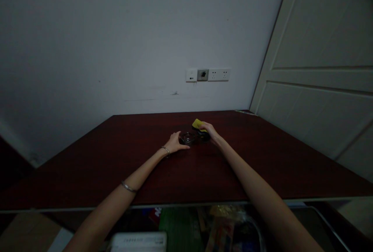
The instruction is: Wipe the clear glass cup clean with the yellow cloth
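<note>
My left hand (174, 143) curves round the left side of a small, round glass dish (188, 138) that looks like an ashtray. Its thumb lies along the near side, the fingers along the far left. Pinched in my right hand (210, 130) is a yellow sponge or folded cloth (197, 123) with a dark underside, tilted up just right of the dish. Beneath the right fingers sits a dark, shiny object (203, 135), too dim to make out. Both hands are over the middle of the dark red tabletop (163, 178).
Behind the table, the pale wall carries a row of sockets (219, 74). A white panelled door (317, 57) borders the right side. Below the front edge, an open drawer space holds a white box (138, 242), a green item (180, 228) and several packages.
</note>
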The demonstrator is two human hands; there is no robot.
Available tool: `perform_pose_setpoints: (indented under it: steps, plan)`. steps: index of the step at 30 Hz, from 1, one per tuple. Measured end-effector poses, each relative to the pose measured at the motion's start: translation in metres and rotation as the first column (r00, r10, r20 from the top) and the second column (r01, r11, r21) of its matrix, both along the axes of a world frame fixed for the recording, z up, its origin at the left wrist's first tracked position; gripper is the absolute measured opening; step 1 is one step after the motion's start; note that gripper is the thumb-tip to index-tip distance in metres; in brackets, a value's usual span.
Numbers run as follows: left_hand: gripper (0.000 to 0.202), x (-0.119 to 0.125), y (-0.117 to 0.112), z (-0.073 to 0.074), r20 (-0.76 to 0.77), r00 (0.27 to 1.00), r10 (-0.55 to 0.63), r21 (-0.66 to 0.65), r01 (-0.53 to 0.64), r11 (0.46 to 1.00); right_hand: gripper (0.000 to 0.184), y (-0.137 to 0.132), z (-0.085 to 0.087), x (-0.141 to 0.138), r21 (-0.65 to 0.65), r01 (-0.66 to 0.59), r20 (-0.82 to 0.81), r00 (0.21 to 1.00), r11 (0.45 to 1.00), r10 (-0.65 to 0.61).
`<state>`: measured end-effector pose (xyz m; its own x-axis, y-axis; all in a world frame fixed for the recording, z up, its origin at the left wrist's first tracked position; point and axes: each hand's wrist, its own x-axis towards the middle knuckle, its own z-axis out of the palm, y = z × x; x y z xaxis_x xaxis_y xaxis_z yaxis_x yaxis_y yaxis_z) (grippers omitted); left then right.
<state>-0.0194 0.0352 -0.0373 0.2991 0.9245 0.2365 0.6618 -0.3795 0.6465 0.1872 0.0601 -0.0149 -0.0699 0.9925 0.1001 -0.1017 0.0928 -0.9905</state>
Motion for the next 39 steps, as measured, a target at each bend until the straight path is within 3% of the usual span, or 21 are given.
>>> perform_pose_setpoints:
  steps: [6, 9, 16, 21, 23, 27, 31, 35, 37, 39]
  plan:
    - [0.097, -0.009, 0.013, -0.003, 0.292, 0.949, -0.121, -0.215, 0.189, 0.958, 0.034, -0.003, 0.003, -0.001, -0.001, 0.006, 0.036, 0.999, 1.000, -0.005]
    - [0.098, -0.013, 0.017, -0.005, 0.356, 0.925, -0.134, -0.227, 0.225, 0.948, 0.035, -0.004, 0.004, -0.001, 0.001, 0.019, 0.047, 0.999, 1.000, -0.019]
    - [0.099, -0.003, 0.004, 0.000, 0.117, 0.993, -0.014, -0.108, 0.027, 0.994, 0.037, -0.005, 0.005, -0.001, -0.003, 0.018, 0.049, 0.999, 1.000, -0.018]
    - [0.068, 0.005, -0.003, 0.001, -0.023, 1.000, -0.002, 0.029, 0.002, 1.000, 0.037, -0.004, 0.004, -0.001, 0.000, 0.002, 0.059, 0.998, 1.000, -0.002]
    - [0.066, 0.005, -0.003, -0.001, -0.054, 0.998, 0.013, 0.060, -0.010, 0.998, 0.037, -0.003, 0.004, -0.002, 0.006, 0.001, 0.065, 0.998, 1.000, -0.002]
    - [0.077, 0.003, -0.002, -0.004, -0.051, 0.996, 0.071, 0.063, -0.067, 0.996, 0.036, -0.005, 0.004, -0.003, 0.018, 0.007, 0.083, 0.997, 1.000, -0.008]
    - [0.099, 0.005, -0.002, -0.005, 0.052, 0.998, -0.038, -0.014, 0.039, 0.999, 0.036, -0.005, 0.004, -0.004, 0.044, 0.006, 0.097, 0.995, 0.999, -0.011]
    - [0.110, 0.005, 0.000, -0.003, 0.212, 0.958, -0.191, -0.128, 0.221, 0.967, 0.035, -0.004, 0.006, -0.001, 0.105, 0.043, 0.115, 0.992, 0.994, -0.055]
    - [0.109, 0.004, 0.002, -0.003, 0.244, 0.946, -0.215, -0.136, 0.253, 0.958, 0.036, -0.007, 0.012, 0.001, 0.229, 0.065, 0.150, 0.984, 0.971, -0.101]
    - [0.106, 0.002, 0.003, -0.004, 0.221, 0.954, -0.204, -0.115, 0.233, 0.966, 0.037, -0.013, 0.019, 0.003, 0.405, 0.004, 0.252, 0.961, 0.914, -0.116]
